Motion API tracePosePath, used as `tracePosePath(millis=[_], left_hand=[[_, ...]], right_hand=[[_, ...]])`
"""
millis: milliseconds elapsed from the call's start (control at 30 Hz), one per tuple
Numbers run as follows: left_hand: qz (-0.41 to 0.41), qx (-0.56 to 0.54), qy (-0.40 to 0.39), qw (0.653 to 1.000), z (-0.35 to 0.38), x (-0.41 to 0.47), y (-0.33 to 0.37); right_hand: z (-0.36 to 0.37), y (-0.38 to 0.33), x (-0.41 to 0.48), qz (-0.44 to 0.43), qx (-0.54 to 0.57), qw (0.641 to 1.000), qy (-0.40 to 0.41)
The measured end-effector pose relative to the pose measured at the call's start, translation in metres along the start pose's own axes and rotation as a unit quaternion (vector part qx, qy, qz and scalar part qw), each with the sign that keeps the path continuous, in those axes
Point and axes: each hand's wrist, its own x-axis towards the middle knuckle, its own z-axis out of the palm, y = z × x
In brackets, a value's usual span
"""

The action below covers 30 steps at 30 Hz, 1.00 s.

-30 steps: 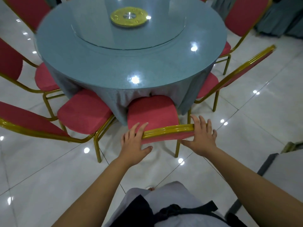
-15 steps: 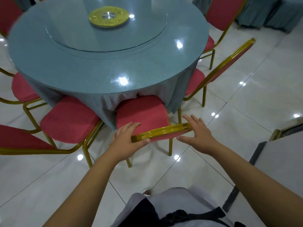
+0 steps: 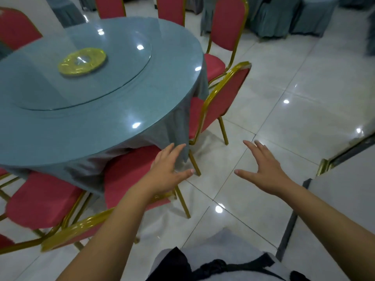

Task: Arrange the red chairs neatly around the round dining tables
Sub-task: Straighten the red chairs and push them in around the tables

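Both bare arms reach forward from the bottom of the view. The left hand (image 3: 166, 173) is spread flat, fingers (image 3: 174, 151) straight and holding nothing. It hangs over the right edge of the seat of the nearest red chair (image 3: 125, 179), whose gold top rail runs beneath the left forearm. I cannot tell whether the palm touches the seat. The right hand (image 3: 263, 169) is likewise open and empty, thumb out, above the bare floor (image 3: 284, 128), well clear of any chair.

The nearest chair's seat is tucked partly under the hanging tablecloth (image 3: 174, 122). To its left stands another chair (image 3: 40, 203), also facing the table. Beyond the fingertips of both hands stands a second red chair (image 3: 225, 94), its seat pushed under the cloth, and a third chair (image 3: 225, 27) stands behind it.

The round tabletop (image 3: 101, 122) is blue-grey and glossy, carrying a glass turntable (image 3: 50, 92) with a gold disc (image 3: 82, 61) at its centre. More red chair backs ring its far side. The floor is shiny white tile, and draped tables (image 3: 284, 17) fill the back of the room.
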Motion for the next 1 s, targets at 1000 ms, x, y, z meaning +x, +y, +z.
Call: tracePosePath(millis=[1000], left_hand=[[-0.201, -0.134, 0.057, 0.969, 0.033, 0.435, 0.101]], right_hand=[[-0.201, 0.176, 0.32, 0.039, 0.067, 0.993, -0.094]])
